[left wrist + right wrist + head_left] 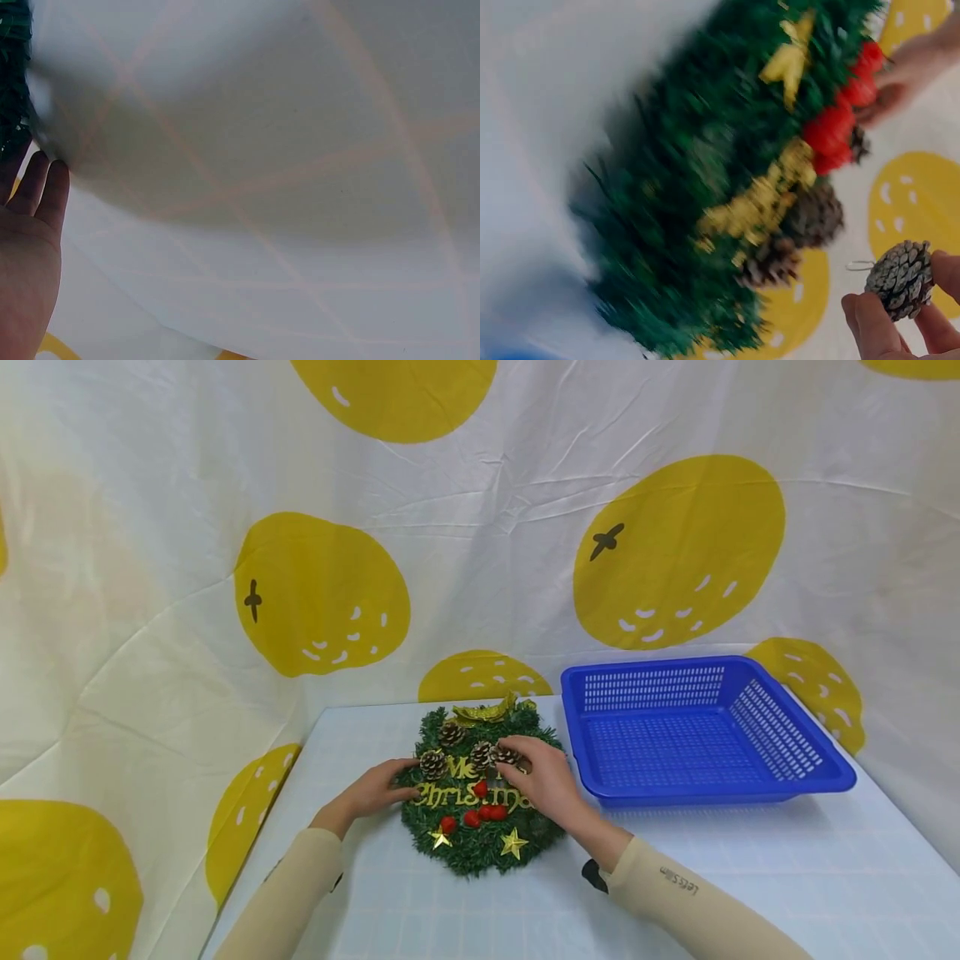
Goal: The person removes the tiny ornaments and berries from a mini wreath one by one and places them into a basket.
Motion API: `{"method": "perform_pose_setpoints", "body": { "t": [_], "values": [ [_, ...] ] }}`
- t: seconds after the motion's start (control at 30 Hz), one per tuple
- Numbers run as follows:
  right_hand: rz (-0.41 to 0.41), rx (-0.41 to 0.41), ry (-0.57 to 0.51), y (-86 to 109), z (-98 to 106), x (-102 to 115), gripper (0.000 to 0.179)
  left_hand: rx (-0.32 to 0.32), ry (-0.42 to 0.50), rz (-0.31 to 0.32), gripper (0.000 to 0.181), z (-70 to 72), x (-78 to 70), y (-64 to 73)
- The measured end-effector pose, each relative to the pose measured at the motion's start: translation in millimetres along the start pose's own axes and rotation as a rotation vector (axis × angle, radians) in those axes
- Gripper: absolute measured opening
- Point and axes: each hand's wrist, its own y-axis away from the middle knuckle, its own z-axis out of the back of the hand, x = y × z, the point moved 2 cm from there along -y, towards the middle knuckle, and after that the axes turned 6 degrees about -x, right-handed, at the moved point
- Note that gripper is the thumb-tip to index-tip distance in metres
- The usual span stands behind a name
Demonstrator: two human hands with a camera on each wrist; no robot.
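A green Christmas wreath point(468, 852) with gold "Merry Christmas" lettering lies on the table. My right hand point(551, 781) is over its right side, pinching a pine cone point(901, 279) between thumb and fingers. A thin wire loop point(860, 265) sticks out of that cone, which is apart from the wreath in the right wrist view. Other pine cones point(452, 732) sit among the greenery, with red berries point(472, 818) and gold stars point(513, 843) lower down. At the wreath's left edge, my left hand point(375, 787) touches the greenery with extended fingers point(54, 191).
Close to the wreath's right side stands a blue plastic basket point(690, 795) with slotted walls. A gold bow point(480, 713) tops the wreath at the far side. Behind the table point(405, 918) hangs a white cloth point(495, 593) printed with yellow fruit.
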Motion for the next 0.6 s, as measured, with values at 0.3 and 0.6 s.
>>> {"method": "perform_pose_setpoints", "body": {
  "t": [0.3,0.6],
  "values": [
    [-0.04,0.017,0.024,-24.2,31.8,12.2,0.04,-0.002,0.013,-0.008,0.064,-0.2,0.2,-0.4],
    [-0.075,-0.003,0.091,-48.6,63.9,6.3,0.039,-0.002,0.022,-0.003,0.064,0.1,1.0,-0.5]
  ]
}}
